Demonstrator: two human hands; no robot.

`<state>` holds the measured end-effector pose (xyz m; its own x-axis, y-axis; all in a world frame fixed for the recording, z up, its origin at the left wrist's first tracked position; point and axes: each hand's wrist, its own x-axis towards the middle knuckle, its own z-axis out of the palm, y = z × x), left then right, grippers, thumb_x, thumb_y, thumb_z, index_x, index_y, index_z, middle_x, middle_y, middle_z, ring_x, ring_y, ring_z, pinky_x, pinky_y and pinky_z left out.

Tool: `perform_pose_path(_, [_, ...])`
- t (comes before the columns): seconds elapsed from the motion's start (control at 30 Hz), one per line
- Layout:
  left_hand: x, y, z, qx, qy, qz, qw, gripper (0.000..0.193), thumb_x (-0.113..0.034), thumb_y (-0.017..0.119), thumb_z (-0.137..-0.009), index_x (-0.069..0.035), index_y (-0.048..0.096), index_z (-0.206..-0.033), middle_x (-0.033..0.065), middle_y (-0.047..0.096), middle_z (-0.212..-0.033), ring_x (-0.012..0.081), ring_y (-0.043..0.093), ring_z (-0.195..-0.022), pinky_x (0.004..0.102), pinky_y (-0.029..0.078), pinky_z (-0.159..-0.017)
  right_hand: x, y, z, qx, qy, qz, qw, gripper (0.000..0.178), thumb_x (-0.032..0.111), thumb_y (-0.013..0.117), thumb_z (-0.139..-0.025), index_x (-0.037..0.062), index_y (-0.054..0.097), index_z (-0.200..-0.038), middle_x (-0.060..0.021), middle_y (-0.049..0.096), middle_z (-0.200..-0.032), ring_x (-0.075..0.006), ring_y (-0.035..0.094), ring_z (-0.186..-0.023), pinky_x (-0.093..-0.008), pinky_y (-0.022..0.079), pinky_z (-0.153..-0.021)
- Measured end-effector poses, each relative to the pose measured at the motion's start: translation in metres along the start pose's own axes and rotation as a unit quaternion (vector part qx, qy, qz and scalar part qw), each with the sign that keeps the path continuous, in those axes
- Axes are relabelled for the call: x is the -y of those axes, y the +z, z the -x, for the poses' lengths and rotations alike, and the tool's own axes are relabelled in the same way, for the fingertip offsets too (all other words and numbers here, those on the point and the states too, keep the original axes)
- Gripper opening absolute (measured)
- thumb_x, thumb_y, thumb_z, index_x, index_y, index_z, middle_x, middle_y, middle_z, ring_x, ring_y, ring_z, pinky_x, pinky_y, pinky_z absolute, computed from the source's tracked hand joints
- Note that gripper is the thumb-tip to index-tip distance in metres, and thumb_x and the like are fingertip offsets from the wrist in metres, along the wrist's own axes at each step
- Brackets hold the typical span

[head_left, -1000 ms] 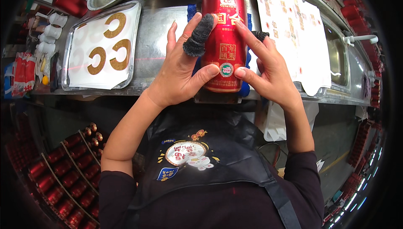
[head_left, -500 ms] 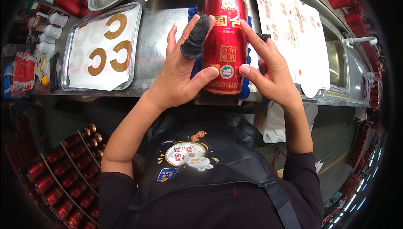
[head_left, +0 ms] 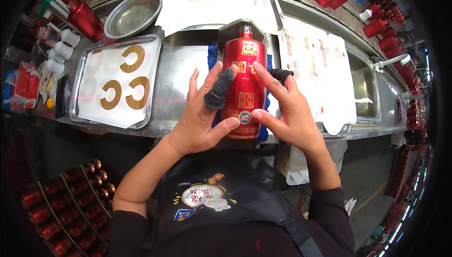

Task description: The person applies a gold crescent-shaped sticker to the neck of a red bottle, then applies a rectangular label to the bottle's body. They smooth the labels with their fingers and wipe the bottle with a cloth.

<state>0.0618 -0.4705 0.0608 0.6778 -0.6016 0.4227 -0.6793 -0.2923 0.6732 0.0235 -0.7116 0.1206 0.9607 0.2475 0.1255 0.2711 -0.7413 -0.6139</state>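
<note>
A red bottle (head_left: 245, 87) with gold lettering and a dark neck lies on its back, neck pointing away, on blue cloth (head_left: 213, 54) at the bench's front edge. A round green-and-white sticker (head_left: 244, 117) is near its base. My left hand (head_left: 202, 108) is open along the left side, its fingers spread and its thumb tip resting on the lower bottle. My right hand (head_left: 287, 108) is open at the other side; its index fingertip touches by the gold lettering, its thumb beside the sticker. Each hand wears a black knitted finger sleeve on one finger.
To the left stands a metal tray (head_left: 155, 68) with a white sheet and gold C-shaped pieces. Behind it is a steel bowl (head_left: 133, 14). Printed decal sheets (head_left: 318, 78) lie at right, beside a sink (head_left: 366, 90). Racked red bottles (head_left: 66, 205) are at lower left.
The whole view has shifted, so the bench and bottle sit lower in it. My right fingers have slid a little further in over the bottle; my left hand keeps its place.
</note>
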Motion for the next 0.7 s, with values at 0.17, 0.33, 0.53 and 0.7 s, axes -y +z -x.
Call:
perform_pose_path(0.17, [-0.0013, 0.001, -0.002, 0.018, -0.013, -0.009, 1.0, 0.075, -0.044, 0.062, -0.095, -0.01, 0.033, -0.155, 0.0138, 0.036, -0.16, 0.0355, 0.019, -0.153, 0.0676, 0.004, -0.116, -0.0004, 0.004, -0.0049, 0.033, 0.042, 0.005, 0.999, 0.077, 0.045, 0.075, -0.082, 0.0224, 0.048, -0.151, -0.0126, 0.062, -0.102, -0.0262, 0.038, -0.079, -0.0364, 0.043, -0.077])
perform_pose_path(0.33, [-0.0006, 0.0001, -0.0026, 0.018, -0.004, -0.009, 1.0, 0.077, -0.044, 0.063, -0.095, -0.01, 0.031, -0.156, 0.0138, 0.036, -0.16, 0.0358, 0.019, -0.153, 0.0671, 0.003, -0.117, -0.0021, 0.0043, -0.0044, 0.032, 0.03, 0.004, 0.999, 0.078, 0.044, 0.074, -0.082, 0.0212, 0.047, -0.152, -0.0095, 0.065, -0.122, -0.0276, 0.039, -0.081, -0.0368, 0.043, -0.081])
perform_pose_path(0.53, [0.0, 0.0007, -0.0012, 0.013, -0.004, -0.003, 1.0, 0.079, -0.043, 0.063, -0.095, -0.01, 0.028, -0.157, 0.0134, 0.035, -0.16, 0.0352, 0.019, -0.153, 0.0658, 0.003, -0.118, -0.0014, 0.0045, -0.0042, 0.039, 0.031, 0.003, 0.999, 0.081, 0.044, 0.074, -0.083, 0.0207, 0.044, -0.154, -0.0076, 0.063, -0.133, -0.0281, 0.04, -0.083, -0.0383, 0.043, -0.083])
perform_pose_path(0.7, [0.0008, 0.0018, -0.0013, 0.012, 0.0, -0.004, 1.0, 0.08, -0.043, 0.063, -0.094, -0.01, 0.028, -0.158, 0.0131, 0.034, -0.161, 0.0342, 0.019, -0.154, 0.0653, 0.004, -0.118, 0.0008, 0.0063, -0.0044, 0.037, 0.037, 0.016, 0.998, 0.081, 0.042, 0.074, -0.083, 0.0205, 0.043, -0.154, -0.0074, 0.062, -0.136, -0.0279, 0.042, -0.084, -0.0376, 0.043, -0.084])
